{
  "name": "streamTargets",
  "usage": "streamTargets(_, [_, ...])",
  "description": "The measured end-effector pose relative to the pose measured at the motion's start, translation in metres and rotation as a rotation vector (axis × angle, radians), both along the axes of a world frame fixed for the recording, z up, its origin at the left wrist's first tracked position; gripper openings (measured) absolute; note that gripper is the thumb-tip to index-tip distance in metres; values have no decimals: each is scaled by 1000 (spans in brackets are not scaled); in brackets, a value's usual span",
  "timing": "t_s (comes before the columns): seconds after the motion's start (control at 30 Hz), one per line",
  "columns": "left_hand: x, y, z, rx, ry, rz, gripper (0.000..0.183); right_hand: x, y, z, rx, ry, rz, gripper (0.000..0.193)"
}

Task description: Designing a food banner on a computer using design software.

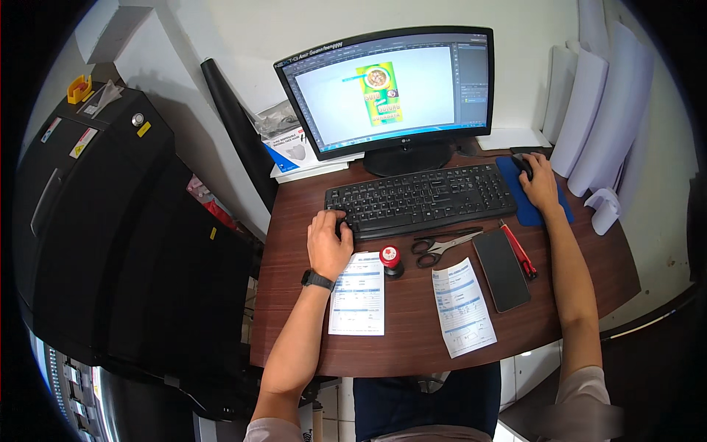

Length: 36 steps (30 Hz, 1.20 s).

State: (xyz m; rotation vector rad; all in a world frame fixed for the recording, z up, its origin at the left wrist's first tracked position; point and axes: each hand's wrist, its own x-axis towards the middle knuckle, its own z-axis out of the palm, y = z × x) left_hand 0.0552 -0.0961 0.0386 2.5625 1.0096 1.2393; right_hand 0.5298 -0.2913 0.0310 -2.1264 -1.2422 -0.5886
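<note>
My left hand [328, 243] rests at the lower left corner of the black keyboard [423, 200], its fingers apart with the tips on the keys. A dark watch [317, 279] is on that wrist. On the far right, my right hand [543, 184] is curved over a black computer mouse [522, 167] on a blue mouse pad [528, 211]. Behind the keyboard stands a black monitor [383, 92]. Its screen shows a green and yellow design with a bowl of food, inside an editing window.
Two filled-in paper forms [359, 309] [464, 313] lie on the brown desk [405, 353]. Near them are a red-topped stamp [390, 258], scissors [442, 249], a dark phone [501, 270] and a red cutter knife [519, 253]. Paper rolls [593, 125] lean at right; a large black machine [125, 221] stands left.
</note>
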Motion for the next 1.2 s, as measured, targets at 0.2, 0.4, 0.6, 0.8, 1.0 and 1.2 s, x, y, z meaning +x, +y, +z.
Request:
streamTargets(0.2, [1,-7,6,29,21,-18,17,1,-2,-1,-4,-2,-5,46])
streamTargets(0.4, [0,-11,7,21,7,-25,17,2,2,-5,9,-5,13,47])
streamTargets(0.6, [-1,-3,5,-32,-5,59,21,4,2,-2,34,-25,16,53])
streamTargets(0.8, [0,-4,4,-45,23,73,29,2,1,-1,-2,-3,-16,56])
streamTargets(1.0, [0,-1,-3,6,222,-16,42,0,2,0,-30,-17,-40,60])
streamTargets(1.2, [5,-7,7,-29,80,24,49,3,0,0,-65,3,-66,66])
